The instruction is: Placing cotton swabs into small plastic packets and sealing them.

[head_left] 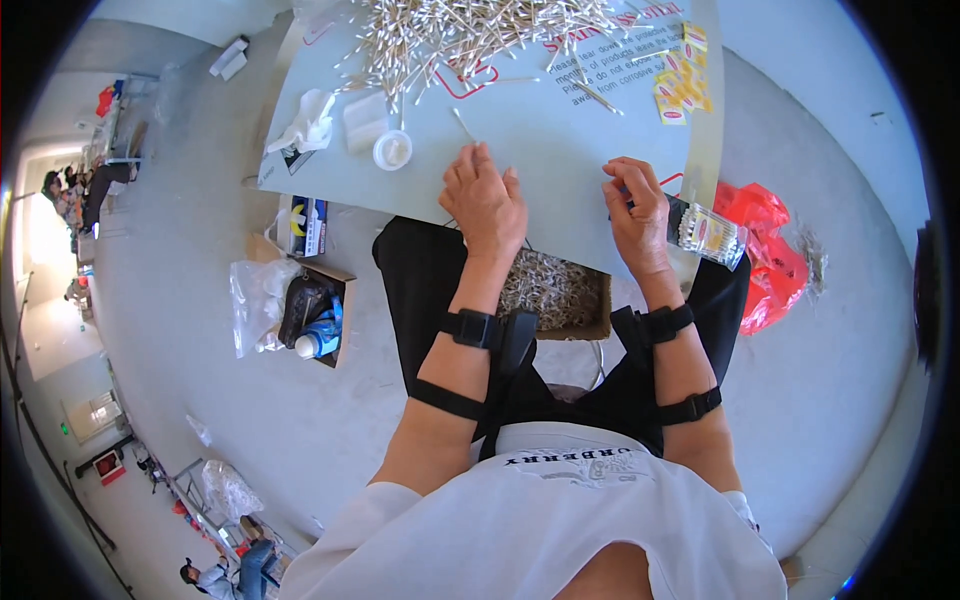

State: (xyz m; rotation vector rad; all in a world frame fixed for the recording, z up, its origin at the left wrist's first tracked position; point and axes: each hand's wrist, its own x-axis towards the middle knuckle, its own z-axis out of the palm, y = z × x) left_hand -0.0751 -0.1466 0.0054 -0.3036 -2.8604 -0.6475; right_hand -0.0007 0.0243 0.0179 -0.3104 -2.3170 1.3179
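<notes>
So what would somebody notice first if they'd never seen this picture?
Probably the big heap of cotton swabs on the far part of the table. Then maybe the bright red plastic bag beyond the table's right side, and the open box between the person's legs.

A red plastic bag (772, 268) is showing against the grey floor (835, 400) at right. At left, a carton (347, 312) is holding a blue bottle (322, 338) and a black bag (300, 306); farther off, a capped person (216, 578) is sitting.
</notes>
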